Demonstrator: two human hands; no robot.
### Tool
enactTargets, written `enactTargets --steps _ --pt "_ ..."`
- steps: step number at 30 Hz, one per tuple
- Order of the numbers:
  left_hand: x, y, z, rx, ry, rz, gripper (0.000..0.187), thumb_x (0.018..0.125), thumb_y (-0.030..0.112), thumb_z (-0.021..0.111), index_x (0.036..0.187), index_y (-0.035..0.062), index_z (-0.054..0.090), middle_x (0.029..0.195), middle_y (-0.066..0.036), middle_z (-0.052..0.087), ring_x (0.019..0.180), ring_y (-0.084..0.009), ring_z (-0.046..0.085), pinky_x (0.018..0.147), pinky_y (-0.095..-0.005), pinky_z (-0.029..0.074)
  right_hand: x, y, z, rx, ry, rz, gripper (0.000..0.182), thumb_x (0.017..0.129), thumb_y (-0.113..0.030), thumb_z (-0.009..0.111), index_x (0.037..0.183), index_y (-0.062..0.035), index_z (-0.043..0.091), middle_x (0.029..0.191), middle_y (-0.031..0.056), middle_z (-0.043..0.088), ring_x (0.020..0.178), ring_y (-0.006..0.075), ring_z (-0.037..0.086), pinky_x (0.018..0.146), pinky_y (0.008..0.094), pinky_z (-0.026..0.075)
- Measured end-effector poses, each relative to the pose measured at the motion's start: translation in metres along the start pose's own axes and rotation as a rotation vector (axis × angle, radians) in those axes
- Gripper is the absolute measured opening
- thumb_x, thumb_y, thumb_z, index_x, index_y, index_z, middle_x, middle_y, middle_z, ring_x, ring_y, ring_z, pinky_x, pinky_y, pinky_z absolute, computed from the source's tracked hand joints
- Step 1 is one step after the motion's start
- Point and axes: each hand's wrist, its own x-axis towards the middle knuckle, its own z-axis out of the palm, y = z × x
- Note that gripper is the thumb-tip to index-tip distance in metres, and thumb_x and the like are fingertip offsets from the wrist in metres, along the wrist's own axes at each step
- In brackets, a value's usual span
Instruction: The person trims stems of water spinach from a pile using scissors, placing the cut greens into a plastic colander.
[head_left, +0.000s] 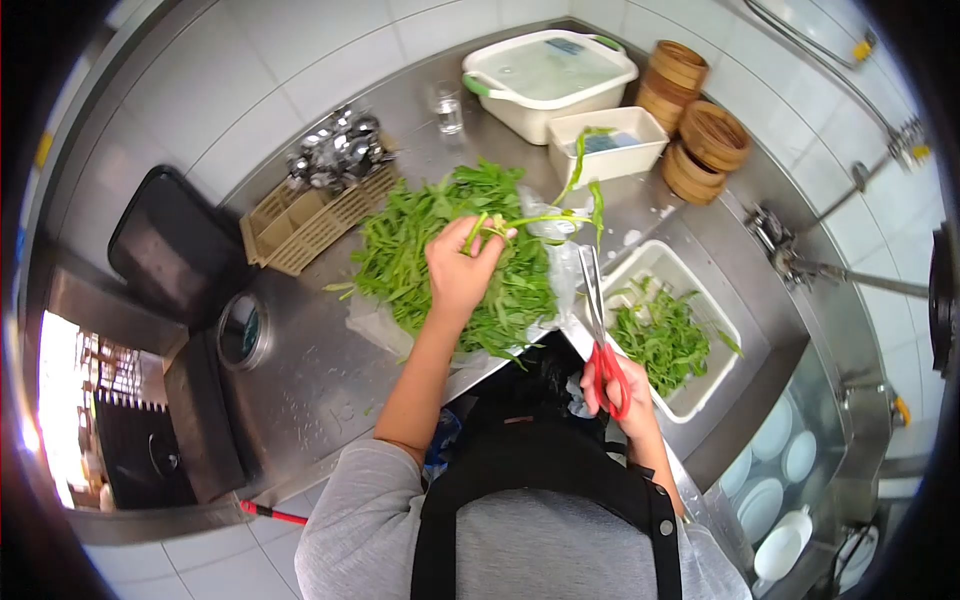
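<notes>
— Hands first: what do they have?
— The left hand (465, 265) pinches a few green stems (545, 219) above the heap of leafy greens (520, 300). The right hand (625, 390) grips red-handled scissors (602, 340), blades pointing away from the body, tips near the hanging leaves. Whether the blades are fully closed, I can't fairly tell.
— And the edges?
— The steel bench (300, 390) has its near edge close to the body, with the heap reaching it. The white tray (722, 320) of loose greens (665, 340) sits just beyond the right hand.
— Room to move?
— Mostly left, over wet steel between the heap and a round container (243, 330).
— What blocks the rest?
— Clear plastic (562, 260) beside the heap; behind, a cutlery rack (312, 225), a glass (449, 112), a lidded tub (553, 70), a small white bin (610, 170) and bamboo steamers (715, 138). Right, a tap (785, 245) and plates (765, 505).
</notes>
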Motion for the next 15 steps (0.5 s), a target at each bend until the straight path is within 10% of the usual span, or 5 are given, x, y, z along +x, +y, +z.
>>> enactTargets --steps 15 --pt "-0.057 0.023 0.114 0.063 -0.415 0.216 0.014 0.069 0.012 0.066 0.081 0.0063 0.062 0.074 -0.009 0.059 0.063 -0.0283 0.058 0.055 -0.0341 0.046 -0.054 0.021 -0.042 0.081 0.516 -0.079 0.050 0.088 -0.052 0.037 0.083 -0.0033 0.050 0.048 0.0032 0.043 0.036 0.0074 0.031 0.040 0.0201 0.028"
